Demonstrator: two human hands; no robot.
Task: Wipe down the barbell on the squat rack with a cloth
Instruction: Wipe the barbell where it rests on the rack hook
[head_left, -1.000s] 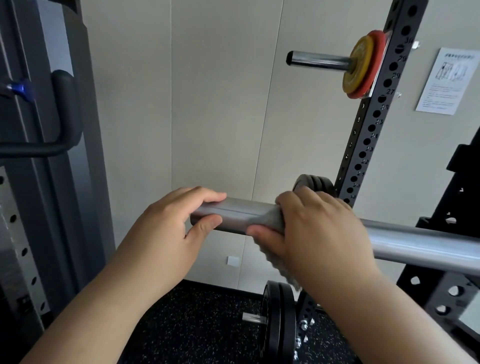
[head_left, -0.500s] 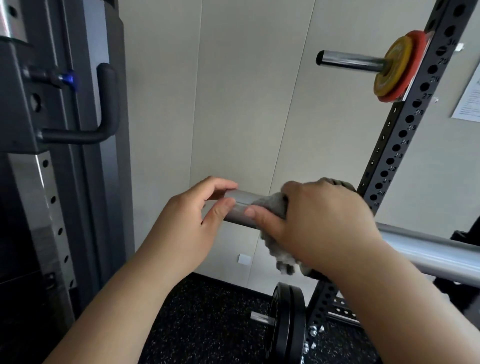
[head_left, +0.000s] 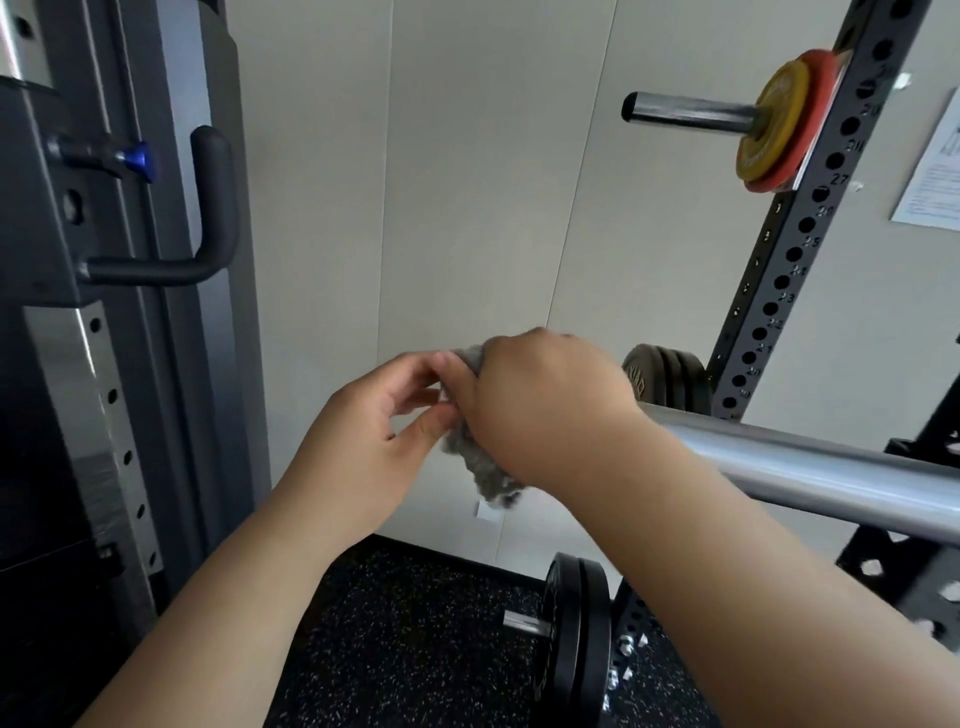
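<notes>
**gymrat_q:** so how far along is the wipe-down, going by this shot?

**rackwatcher:** My guess is the sleeve end is getting done right now and the rest is still to go. The right hand (head_left: 540, 410) is balled around the grey cloth (head_left: 483, 467) right at the tip of the barbell (head_left: 810, 462), so the tip itself is hidden under hand and cloth. Can't tell how clean any of the metal is, it just looks shiny. The long stretch of bar running off to the right of that hand toward the rack upright (head_left: 795, 260) has no cloth on it, and the far side isn't in view at all.

**gymrat_q:** what are the hands doing exactly?

**rackwatcher:** Right hand is knuckles up, fingers curled tight over the cloth, forearm coming in low from the right, with a tail of cloth dangling below the hand. Left hand (head_left: 374, 441) sits just left of it, loosely curled, thumb and fingertips touching the cloth's edge like a light pinch. Whether it's actually gripping the cloth or just steadying it, I can't tell, it's a bit blurry there.
</notes>
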